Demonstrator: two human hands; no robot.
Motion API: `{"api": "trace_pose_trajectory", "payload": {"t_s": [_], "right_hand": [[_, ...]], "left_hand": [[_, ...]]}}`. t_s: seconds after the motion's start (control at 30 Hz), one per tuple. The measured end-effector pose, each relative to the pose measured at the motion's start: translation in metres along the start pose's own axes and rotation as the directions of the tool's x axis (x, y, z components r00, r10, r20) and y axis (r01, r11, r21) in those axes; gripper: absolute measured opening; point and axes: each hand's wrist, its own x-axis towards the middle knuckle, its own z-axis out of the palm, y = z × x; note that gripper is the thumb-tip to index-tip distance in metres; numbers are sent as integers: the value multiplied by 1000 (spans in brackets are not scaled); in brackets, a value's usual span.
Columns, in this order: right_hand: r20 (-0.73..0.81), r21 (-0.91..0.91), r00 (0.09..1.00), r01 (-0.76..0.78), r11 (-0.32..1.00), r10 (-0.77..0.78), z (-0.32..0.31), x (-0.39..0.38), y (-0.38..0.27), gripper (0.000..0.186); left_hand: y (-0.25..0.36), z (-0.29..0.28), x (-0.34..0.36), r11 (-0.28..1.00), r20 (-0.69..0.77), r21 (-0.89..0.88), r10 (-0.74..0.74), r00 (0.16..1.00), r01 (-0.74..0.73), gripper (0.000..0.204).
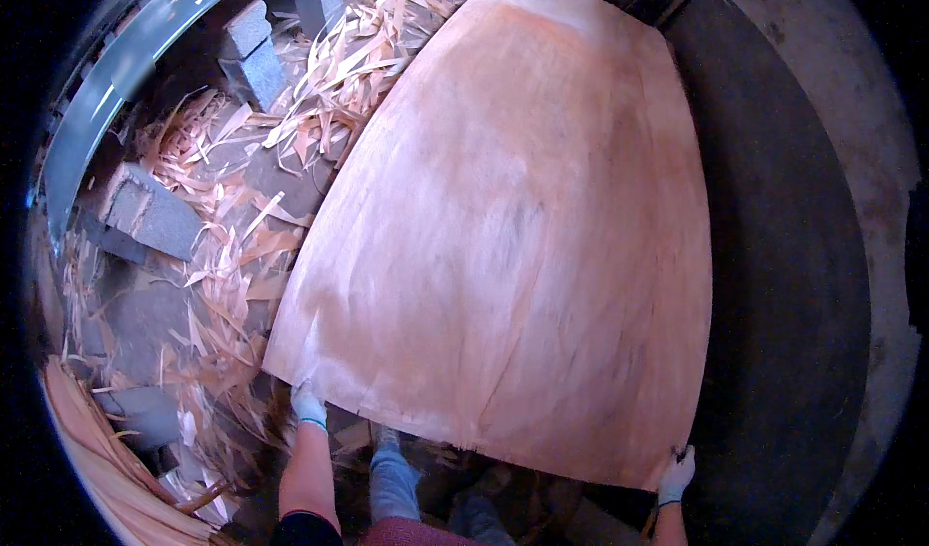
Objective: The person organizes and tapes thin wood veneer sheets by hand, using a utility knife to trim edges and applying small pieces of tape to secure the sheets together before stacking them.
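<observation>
A large, thin sheet of wood veneer (513, 227), pinkish tan with darker grain streaks, stretches away from me across the middle of the view. At its near left corner, my left hand (308, 403) in a white glove is closed on the edge, its fingertips partly lost in glare. My right hand (676, 475), also in a white glove, grips the near right corner, with dark fingertips showing on top. Between the two hands the near edge looks slightly ragged.
Wood shavings and veneer strips (339, 82) litter the floor to the left. Grey concrete blocks (150, 212) stand among them, beside a curved shiny metal rail (97, 111). A dark flat surface (784, 256) runs along the right. My legs (394, 478) are below the sheet's near edge.
</observation>
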Motion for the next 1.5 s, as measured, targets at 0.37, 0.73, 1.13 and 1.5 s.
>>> {"api": "trace_pose_trajectory", "payload": {"t_s": [0.37, 0.73, 1.13, 1.5], "right_hand": [[-4, -229, 996, 86, 970, -89, -1, 16, -16, 42], [39, -581, 977, 193, 791, -210, 20, 67, 80, 51], [242, -323, 967, 151, 934, -73, 59, 99, 98, 52], [127, -659, 956, -117, 743, 263, 103, 89, 105, 47]], "left_hand": [[20, -14, -20, 991, 149, -10, -132, 980, 135, 30], [-31, -8, -3, 932, -138, 201, -277, 951, 301, 26], [-19, 35, -32, -530, 523, 748, 101, 846, -400, 14], [-30, -37, 1, 391, 416, 831, 37, 909, -396, 33]]}}
